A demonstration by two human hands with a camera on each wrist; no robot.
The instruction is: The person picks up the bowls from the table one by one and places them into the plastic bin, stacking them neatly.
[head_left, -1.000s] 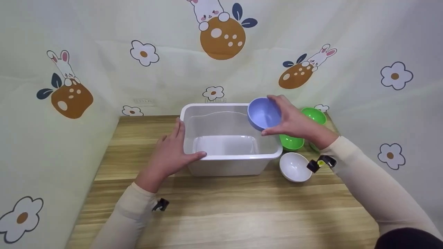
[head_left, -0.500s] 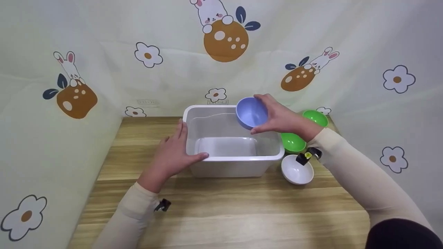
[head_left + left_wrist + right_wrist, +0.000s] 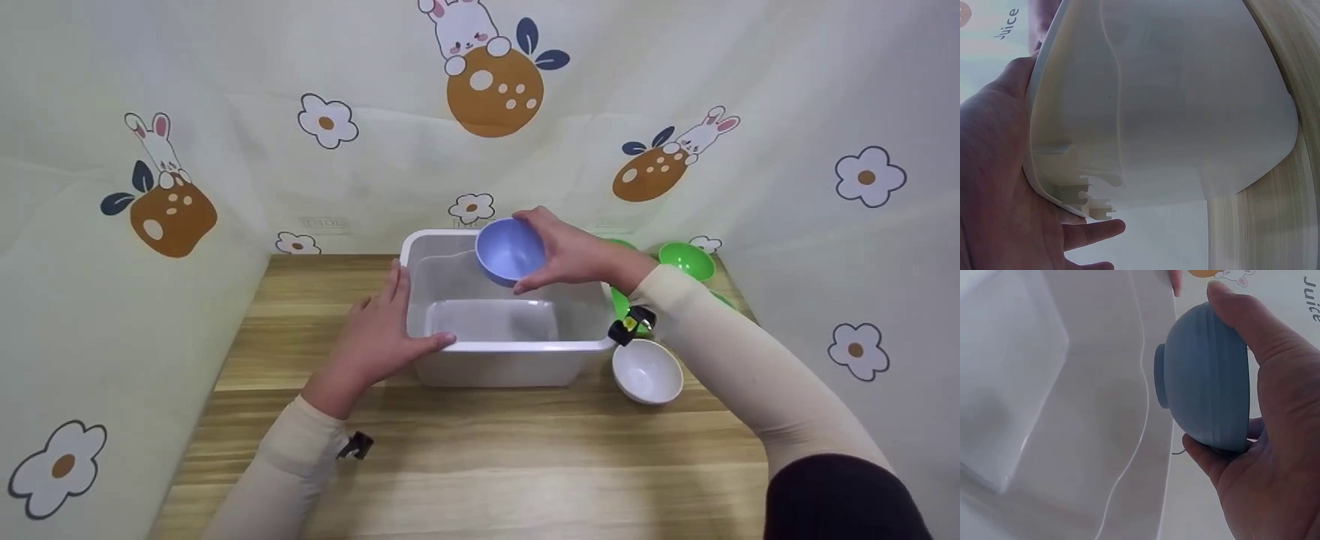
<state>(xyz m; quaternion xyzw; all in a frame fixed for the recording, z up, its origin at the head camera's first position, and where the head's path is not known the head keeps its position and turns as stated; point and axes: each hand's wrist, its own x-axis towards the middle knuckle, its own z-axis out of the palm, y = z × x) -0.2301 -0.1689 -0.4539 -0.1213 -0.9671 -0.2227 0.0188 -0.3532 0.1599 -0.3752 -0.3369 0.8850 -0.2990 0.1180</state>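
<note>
My right hand (image 3: 568, 251) holds a blue bowl (image 3: 508, 253) between thumb and fingers, over the back part of a white plastic bin (image 3: 499, 367). The bowl is tilted so that its inside shows in the head view. From the right wrist, the bowl's outside and foot ring (image 3: 1161, 376) show, with the bin's inner wall behind. At the bin's front left corner lies my left hand (image 3: 375, 330). Its thumb is at the front rim, while its straight fingers lie along the left side, as the left wrist view of the bin wall (image 3: 1174, 101) also shows.
Right of the bin, a white bowl (image 3: 646, 371) stands on the wooden table (image 3: 480, 457). Behind it are several green bowls (image 3: 686, 261), partly hidden by my right forearm. A printed cloth (image 3: 375, 180) hangs close behind the bin and along both sides.
My right hand has carried the blue bowl leftward, from the bin's right back corner to over its back middle. The left hand has stayed at the bin's corner.
</note>
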